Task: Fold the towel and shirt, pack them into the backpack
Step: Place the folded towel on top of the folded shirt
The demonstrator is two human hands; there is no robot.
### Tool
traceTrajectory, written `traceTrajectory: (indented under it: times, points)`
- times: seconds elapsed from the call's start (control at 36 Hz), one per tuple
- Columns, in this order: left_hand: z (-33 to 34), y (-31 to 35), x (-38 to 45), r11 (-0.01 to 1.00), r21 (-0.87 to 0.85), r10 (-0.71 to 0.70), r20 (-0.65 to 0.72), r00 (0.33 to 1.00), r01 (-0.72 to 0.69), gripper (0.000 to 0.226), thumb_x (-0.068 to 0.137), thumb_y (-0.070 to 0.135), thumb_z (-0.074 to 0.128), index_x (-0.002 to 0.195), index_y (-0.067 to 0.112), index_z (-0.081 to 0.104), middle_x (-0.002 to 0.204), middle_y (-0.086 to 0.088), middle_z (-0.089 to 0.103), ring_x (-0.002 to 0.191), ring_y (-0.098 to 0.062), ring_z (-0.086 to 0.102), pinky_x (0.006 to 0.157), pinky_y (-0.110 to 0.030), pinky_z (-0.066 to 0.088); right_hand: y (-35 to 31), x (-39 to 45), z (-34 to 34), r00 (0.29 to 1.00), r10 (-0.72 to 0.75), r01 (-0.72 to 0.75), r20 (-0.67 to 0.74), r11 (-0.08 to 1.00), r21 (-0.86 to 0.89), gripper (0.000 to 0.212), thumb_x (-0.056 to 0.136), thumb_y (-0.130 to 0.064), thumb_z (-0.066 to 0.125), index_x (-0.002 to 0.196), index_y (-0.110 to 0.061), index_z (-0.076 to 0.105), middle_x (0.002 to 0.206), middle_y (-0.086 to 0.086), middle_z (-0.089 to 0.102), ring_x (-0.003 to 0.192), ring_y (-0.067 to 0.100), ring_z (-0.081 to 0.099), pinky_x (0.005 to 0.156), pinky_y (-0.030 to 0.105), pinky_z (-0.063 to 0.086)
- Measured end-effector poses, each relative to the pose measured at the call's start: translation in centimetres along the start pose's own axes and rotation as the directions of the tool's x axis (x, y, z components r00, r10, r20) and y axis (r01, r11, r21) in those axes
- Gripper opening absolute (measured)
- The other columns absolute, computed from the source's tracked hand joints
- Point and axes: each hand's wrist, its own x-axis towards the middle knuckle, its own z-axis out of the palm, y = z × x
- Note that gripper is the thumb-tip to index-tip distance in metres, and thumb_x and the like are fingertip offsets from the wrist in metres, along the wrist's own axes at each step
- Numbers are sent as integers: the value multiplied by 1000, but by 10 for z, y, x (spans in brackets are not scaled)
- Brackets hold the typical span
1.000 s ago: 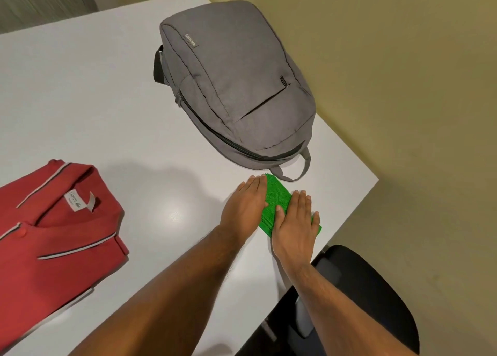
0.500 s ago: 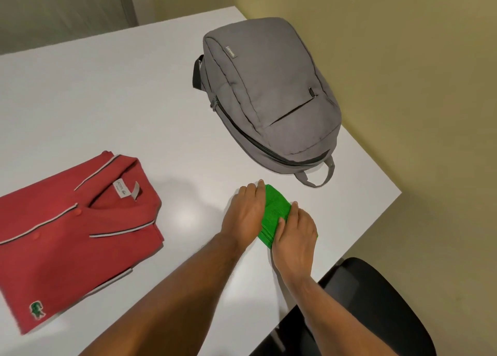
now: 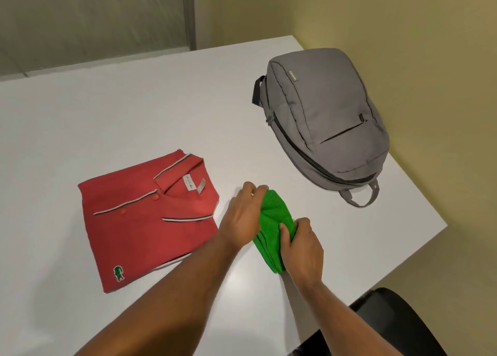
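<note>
Head view showed both hands, left hand [image 3: 243,218] and right hand [image 3: 302,245], gripping the towel [image 3: 271,221] (folded small) between shirt [image 3: 150,215] and backpack [image 3: 326,118].

A small tag reading "Lenovo" is seen on the grey backpack [image 3: 326,118], beyond the right hand [image 3: 302,250]. On the red shirt [image 3: 146,218], left of the left hand [image 3: 243,217], a collar label is too blurred to be read.

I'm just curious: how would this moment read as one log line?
towel: folded, gripped by left hand and right hand | shirt: folded | backpack: zipped
</note>
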Motion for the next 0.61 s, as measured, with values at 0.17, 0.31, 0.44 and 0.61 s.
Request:
traceTrajectory:
  times: [0.17, 0.31, 0.44, 0.61]
  points:
    - [-43, -25, -12, 999, -30, 5, -245, 970, -13, 61, 87, 14, 28, 142, 11, 54, 107, -10, 59, 93, -29, 57, 82, -49, 50, -57, -7, -3, 999, -24, 17, 48, 988, 151, 24, 105, -48, 48, 107, -27, 38, 66, -8, 61, 61, 16, 61, 59, 38, 48]
    - [-91, -50, -14, 992, -50, -124, -407, 905, 114, 57, 84, 9, 39, 135, 12, 64, 115, -10, 62, 99, -31, 62, 92, -48, 47, -117, -18, 0, 992, -99, 71, 76, 948, 309, 26, 104, -46, 52, 122, -31, 41, 65, -6, 63, 63, 14, 64, 61, 38, 51]
    - [-134, -84, -20, 986, -24, -152, -524, 838, 164, 51, 84, 7, 43, 127, 10, 71, 107, -9, 61, 88, -27, 62, 86, -45, 47, -177, -31, 10, 986, -111, 41, 122, 882, 470, 23, 101, -38, 59, 119, -31, 45, 70, -3, 63, 61, 16, 63, 60, 38, 52]
    - [-168, -124, -31, 966, 113, -144, -513, 846, 232, 50, 86, 14, 40, 125, 10, 72, 106, -9, 63, 84, -25, 63, 89, -48, 45, -221, -46, 38, 959, -133, -9, 251, 869, 495, 26, 102, -30, 55, 124, -31, 42, 98, -11, 67, 81, 11, 67, 72, 33, 52]
